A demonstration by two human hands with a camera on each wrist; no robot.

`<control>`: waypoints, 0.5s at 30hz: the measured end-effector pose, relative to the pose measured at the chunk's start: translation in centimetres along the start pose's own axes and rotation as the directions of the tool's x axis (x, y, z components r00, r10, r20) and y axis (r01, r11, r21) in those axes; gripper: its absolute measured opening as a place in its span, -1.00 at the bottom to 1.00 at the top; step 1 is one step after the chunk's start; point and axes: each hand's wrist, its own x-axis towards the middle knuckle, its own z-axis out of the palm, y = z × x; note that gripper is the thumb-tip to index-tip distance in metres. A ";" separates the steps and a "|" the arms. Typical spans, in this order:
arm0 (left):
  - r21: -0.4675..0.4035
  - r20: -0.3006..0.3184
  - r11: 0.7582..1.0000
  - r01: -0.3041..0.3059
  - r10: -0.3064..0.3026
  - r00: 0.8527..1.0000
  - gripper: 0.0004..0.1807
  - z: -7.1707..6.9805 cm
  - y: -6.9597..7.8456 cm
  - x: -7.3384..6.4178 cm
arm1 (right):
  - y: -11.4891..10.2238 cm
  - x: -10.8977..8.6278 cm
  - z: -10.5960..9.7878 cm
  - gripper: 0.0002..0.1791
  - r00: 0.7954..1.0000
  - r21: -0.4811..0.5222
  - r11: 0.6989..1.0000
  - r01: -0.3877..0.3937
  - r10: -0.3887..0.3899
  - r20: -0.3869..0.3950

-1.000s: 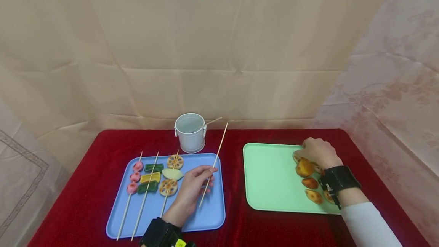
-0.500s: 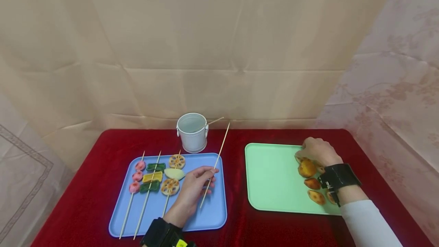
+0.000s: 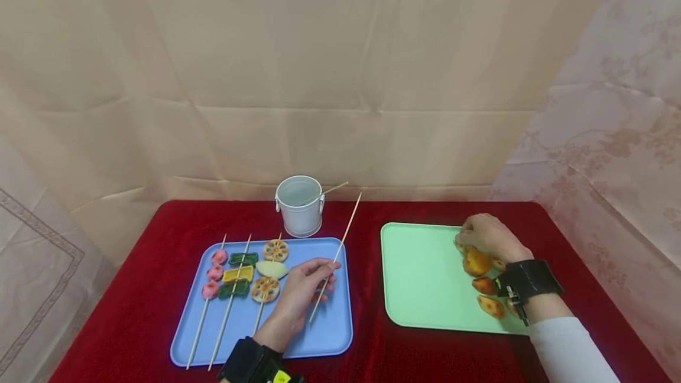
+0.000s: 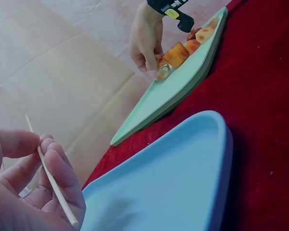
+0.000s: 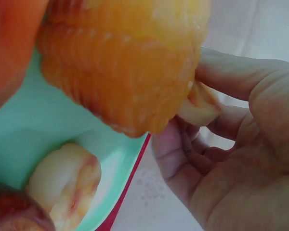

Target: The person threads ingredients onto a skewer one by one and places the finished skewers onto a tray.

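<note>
Corn (image 5: 120,72) lies beside the right fingers (image 5: 226,72), a bucket (image 3: 300,217) behind the blue tray (image 3: 327,336).

Black wrist straps (image 3: 534,279), yellow labels (image 4: 172,13), white right sleeve (image 3: 571,347)

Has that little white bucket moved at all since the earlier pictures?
No, not visibly: in the head view, the white bucket keeps its place just beyond the far edge of the blue tray.

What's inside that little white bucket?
One thin stick shows in the bucket, leaning out over its rim. The front wall hides the bottom, so the stick's lower end and anything lying deeper cannot be seen.
</note>
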 end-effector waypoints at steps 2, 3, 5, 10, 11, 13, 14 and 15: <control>0.014 0.007 1.000 -0.004 0.004 1.000 -0.69 0.0 0.1 0.0 | 0.0 -0.2 -0.2 -0.79 1.000 0.007 1.000 0.011 -0.011 -0.018; 0.021 0.008 1.000 -0.005 0.005 1.000 -0.69 0.0 0.1 0.0 | -0.1 -0.3 -0.3 -0.79 0.999 0.012 1.000 0.016 -0.016 -0.030; 0.031 0.009 1.000 -0.006 0.005 1.000 -0.69 0.0 0.1 0.0 | -0.2 -0.4 -0.6 -0.79 0.998 0.018 1.000 0.025 -0.024 -0.061; 0.054 0.005 0.999 0.001 -0.001 1.000 -0.69 0.1 0.1 -0.1 | -1.1 -0.9 -1.0 -0.76 0.989 0.030 0.998 0.061 -0.056 -0.139; 0.059 0.004 0.998 -0.002 0.002 1.000 -0.69 0.2 0.1 -0.2 | -1.5 -1.1 -1.0 -0.74 0.987 0.045 0.997 0.066 -0.058 -0.151; 0.068 0.004 0.998 -0.015 0.015 1.000 -0.70 0.2 0.0 -0.2 | -2.4 -1.6 -1.0 -0.68 0.982 0.081 0.994 0.072 -0.057 -0.179; 0.071 0.002 0.997 -0.023 0.023 1.000 -0.71 0.3 -0.1 -0.3 | -2.9 -1.9 -0.9 -0.65 0.980 0.101 0.992 0.077 -0.056 -0.193; 0.074 0.003 0.997 -0.032 0.032 0.999 -0.71 0.4 -0.1 -0.3 | -3.5 -2.2 -0.9 -0.62 0.976 0.117 0.990 0.081 -0.055 -0.208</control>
